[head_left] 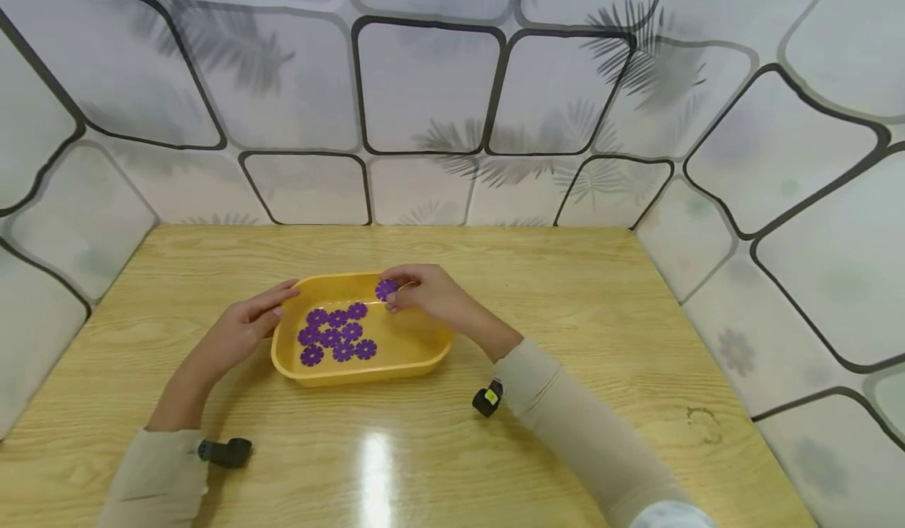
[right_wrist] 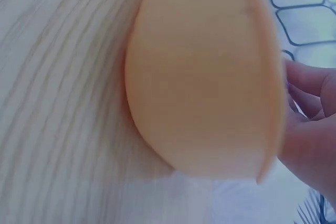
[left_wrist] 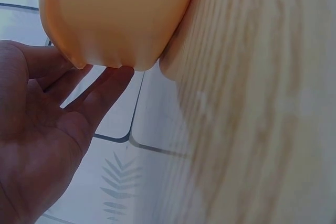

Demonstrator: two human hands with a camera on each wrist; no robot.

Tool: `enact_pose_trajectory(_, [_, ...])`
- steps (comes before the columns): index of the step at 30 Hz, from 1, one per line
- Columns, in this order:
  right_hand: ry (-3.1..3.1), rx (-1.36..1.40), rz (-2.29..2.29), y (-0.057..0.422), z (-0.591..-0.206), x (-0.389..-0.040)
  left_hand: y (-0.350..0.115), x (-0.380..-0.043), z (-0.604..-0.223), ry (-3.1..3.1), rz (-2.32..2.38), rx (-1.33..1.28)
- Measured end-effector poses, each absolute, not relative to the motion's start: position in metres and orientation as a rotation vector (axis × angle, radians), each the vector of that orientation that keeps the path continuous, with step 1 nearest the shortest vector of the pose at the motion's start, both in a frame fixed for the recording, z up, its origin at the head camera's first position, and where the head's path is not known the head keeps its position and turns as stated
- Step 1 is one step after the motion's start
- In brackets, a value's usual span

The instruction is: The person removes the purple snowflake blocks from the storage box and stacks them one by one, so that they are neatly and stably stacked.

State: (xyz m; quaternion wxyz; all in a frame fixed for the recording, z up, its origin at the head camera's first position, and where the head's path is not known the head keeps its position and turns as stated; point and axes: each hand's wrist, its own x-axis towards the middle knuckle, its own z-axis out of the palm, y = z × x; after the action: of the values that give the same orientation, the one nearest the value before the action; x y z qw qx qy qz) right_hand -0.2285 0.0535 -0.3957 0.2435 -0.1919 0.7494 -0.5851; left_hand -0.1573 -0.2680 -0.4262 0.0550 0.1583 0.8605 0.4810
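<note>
A yellow plastic tray [head_left: 406,339] stands on the wooden table. Several purple notched flower-shaped discs [head_left: 330,338] lie in its left half, some close against each other. My right hand [head_left: 429,288] pinches one more purple disc [head_left: 386,289] between thumb and fingers, over the tray's far side. At the tray's left end, my left hand [head_left: 243,325] holds the rim. In the left wrist view, fingertips [left_wrist: 124,72] press the tray's outer wall [left_wrist: 118,19]. The right wrist view shows the tray wall [right_wrist: 205,87] hiding part of my right hand [right_wrist: 310,114].
The wood-grain table [head_left: 551,269] spreads around the tray, with a dark curved mark [head_left: 703,424] at the right. Patterned white panels [head_left: 424,88] enclose the back and sides. A black wrist camera [head_left: 488,398] sits at the right cuff, another camera [head_left: 226,452] at the left.
</note>
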Motion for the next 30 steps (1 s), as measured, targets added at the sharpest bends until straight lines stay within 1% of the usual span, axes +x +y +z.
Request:
enact_pose_trajectory(8, [2.124,-0.477,-1.577,0.093,-0.382,-0.222,-0.270,-0.157,-0.424,2.597,1.452,0.441])
enact_pose_trajectory(14, [2.182,-0.427,-1.582,0.129,-0.384,-0.220,-0.269,-0.157,-0.425,2.602,1.452,0.440])
enact_pose_trajectory(19, [2.247,-0.372,-1.566,0.163,-0.394,-0.217,-0.268,-0.156,-0.425,2.603,1.464,0.448])
enact_pose_trajectory(23, [2.269,-0.309,-1.529,0.189,-0.409,-0.217,-0.268,-0.156,-0.425,2.602,1.454,0.433])
enact_pose_trajectory(27, [2.354,-0.266,-1.354,0.211,-0.426,-0.219,-0.269,-0.156,-0.425,2.602,1.460,0.421])
enact_pose_trajectory(30, [2.412,-0.284,-1.215,0.224,-0.435,-0.219,-0.268,-0.156,-0.426,2.601,1.477,0.443])
